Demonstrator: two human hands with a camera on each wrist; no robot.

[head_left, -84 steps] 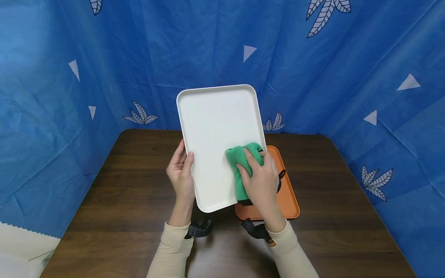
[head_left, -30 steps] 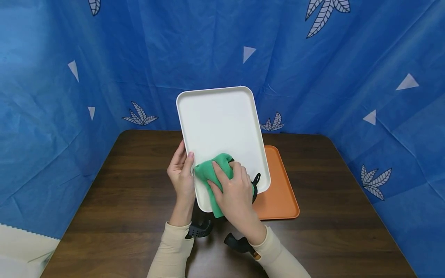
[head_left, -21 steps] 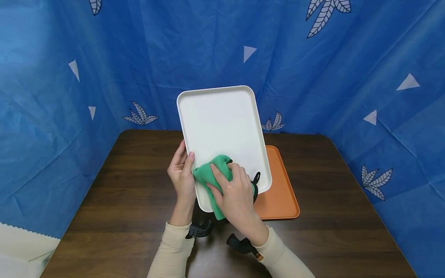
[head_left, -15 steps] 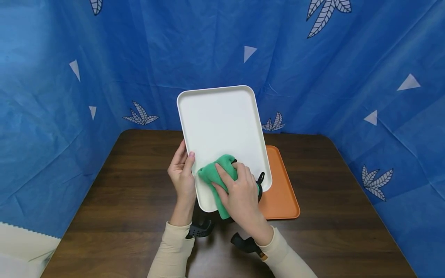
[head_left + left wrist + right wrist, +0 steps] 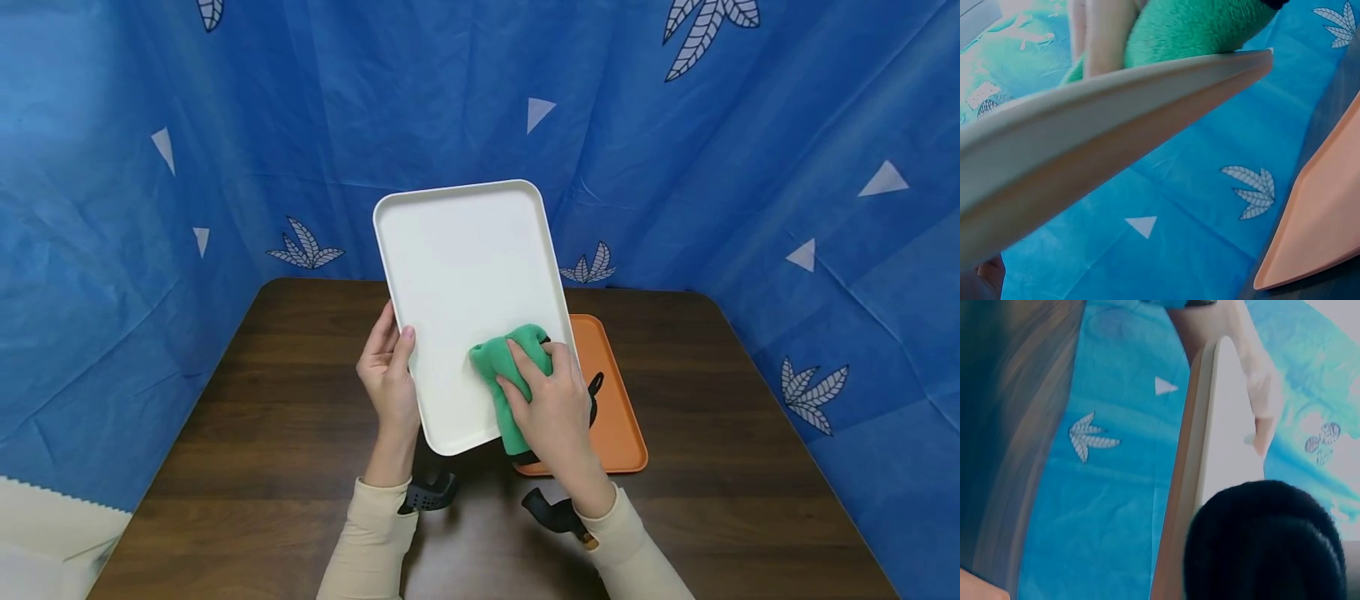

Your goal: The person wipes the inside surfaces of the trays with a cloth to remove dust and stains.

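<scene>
A white rectangular tray point(image 5: 468, 267) is held up tilted above the table, its inner face toward the head camera. My left hand point(image 5: 390, 375) grips its left edge, thumb on the front and fingers behind. My right hand point(image 5: 555, 408) holds a green cloth point(image 5: 498, 367) with black trim, pressed against the tray's lower right part. In the left wrist view the cloth point(image 5: 1191, 31) touches the tray point(image 5: 1116, 119) near its rim. The right wrist view shows the cloth's dark edge point(image 5: 1266, 544) up close, hiding part of the tray point(image 5: 1232, 425).
An orange tray point(image 5: 611, 400) lies on the dark wooden table point(image 5: 712, 417), partly hidden behind the white tray and right hand. A blue curtain point(image 5: 450, 100) with leaf prints surrounds the table's back and sides. Whitish fabric point(image 5: 52, 533) shows at lower left.
My right hand has slid the green cloth from the tray's lower left across to its lower right over the last second. The white tray has shifted slightly left; the left hand still grips it.
</scene>
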